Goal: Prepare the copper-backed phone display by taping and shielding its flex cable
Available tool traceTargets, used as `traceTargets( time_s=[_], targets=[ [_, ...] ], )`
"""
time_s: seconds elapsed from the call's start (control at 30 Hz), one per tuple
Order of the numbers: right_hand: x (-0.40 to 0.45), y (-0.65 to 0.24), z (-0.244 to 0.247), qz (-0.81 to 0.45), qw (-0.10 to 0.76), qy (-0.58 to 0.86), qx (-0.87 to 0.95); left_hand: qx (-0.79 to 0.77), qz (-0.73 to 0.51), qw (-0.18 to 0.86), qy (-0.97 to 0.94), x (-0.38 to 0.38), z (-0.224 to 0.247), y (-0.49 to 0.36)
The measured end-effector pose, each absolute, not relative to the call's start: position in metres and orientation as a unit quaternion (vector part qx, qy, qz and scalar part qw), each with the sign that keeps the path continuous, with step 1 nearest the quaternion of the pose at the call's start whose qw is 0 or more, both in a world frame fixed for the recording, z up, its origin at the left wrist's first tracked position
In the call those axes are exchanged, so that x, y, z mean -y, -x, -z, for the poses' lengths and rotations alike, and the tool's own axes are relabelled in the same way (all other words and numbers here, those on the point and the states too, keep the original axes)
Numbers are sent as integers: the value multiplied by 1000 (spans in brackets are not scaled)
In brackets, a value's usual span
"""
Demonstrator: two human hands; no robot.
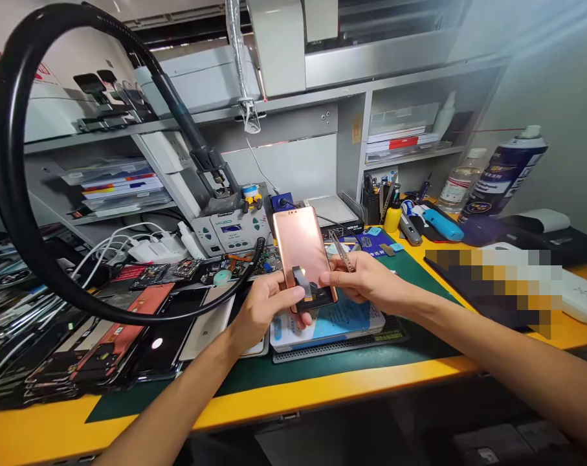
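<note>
A person at a crowded yellow bench holds a rose-gold phone up in front of the body, above a blue-and-white booklet on a green mat. The phone's long axis runs away from the person, leaning slightly from upright, its glossy side toward the camera. The left hand is the closer to it, its fingers closed around the lower end, with a dark strip lying on the glossy surface just by the thumb; what the strip is cannot be told. The right hand comes in from the phone's right, one fingertip against the lower right edge, while its other fingers pinch slim metal tweezers, whose tips point up and to the left, just beside that long edge. Beyond the hands stands a soldering station, with loose circuit boards to its left, and a looped black hose arcs across the left of the view. A pile of phones covers the bench at left, a spray can stands at right, and a blurred patch hides part of the bench at right
</note>
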State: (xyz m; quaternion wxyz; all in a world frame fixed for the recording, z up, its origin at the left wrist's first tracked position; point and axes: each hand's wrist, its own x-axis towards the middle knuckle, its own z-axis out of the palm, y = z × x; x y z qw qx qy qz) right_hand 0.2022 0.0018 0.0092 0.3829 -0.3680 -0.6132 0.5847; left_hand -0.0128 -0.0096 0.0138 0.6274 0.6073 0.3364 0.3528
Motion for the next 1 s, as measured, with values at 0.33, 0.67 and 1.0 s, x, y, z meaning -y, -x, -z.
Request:
traceTargets(
  time_s=[0.33, 0.67, 1.0],
  targets=[
    [-1, -200, -5, -575, 378, 376, 621, -329, -318, 699, -550, -3, -16, 13],
    [1, -195, -6, -553, 382, 379, 636, -388, -243, 636, -621, -10, -24, 18],
    [-3, -190, -8, -530, 378, 370, 663, -458, -269, 573, -623, -7, -11, 21]
  ],
)
